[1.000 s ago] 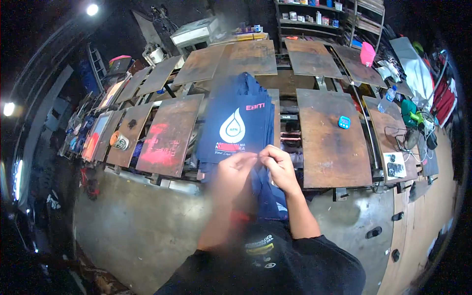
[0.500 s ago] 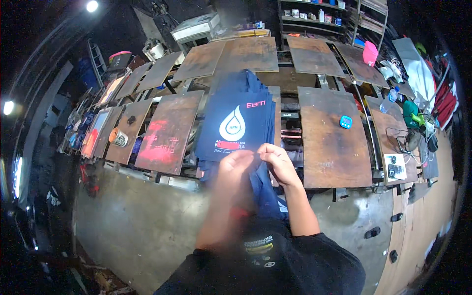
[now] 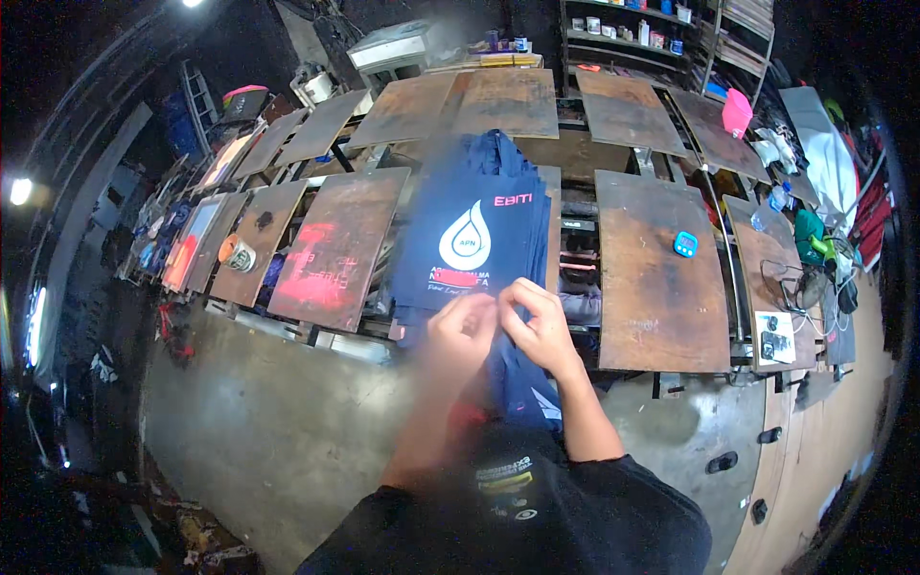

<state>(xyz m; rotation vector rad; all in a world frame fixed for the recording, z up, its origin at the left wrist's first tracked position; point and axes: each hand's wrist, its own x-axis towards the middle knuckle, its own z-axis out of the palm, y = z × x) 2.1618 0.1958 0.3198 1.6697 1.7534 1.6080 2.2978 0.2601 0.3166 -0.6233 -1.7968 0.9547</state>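
A stack of navy fabric pieces (image 3: pixel 517 230) lies on a board straight ahead, its top piece printed with a white drop shape and red and white lettering. Over its near edge, my left hand (image 3: pixel 460 331) and my right hand (image 3: pixel 541 326) meet with fingertips pinched together. Whatever is between the fingers is too small to make out, and my left hand is partly hazy. Below the hands, navy cloth (image 3: pixel 516 383) hangs down toward my body, with a white printed patch near its lower end.
Flat boards on a metal frame flank the stack, including one with red paint stains (image 3: pixel 321 259). A blue timer (image 3: pixel 685 244) sits on the right board. Farther right are a bottle (image 3: pixel 767 211), cables and a pink container (image 3: pixel 736 113). A paint tub (image 3: pixel 237 254) stands at left.
The view has shifted slightly, so the boards and stack appear a little farther right. My hands stay pinched together at the near edge of the stack, with the fingers slightly rearranged.
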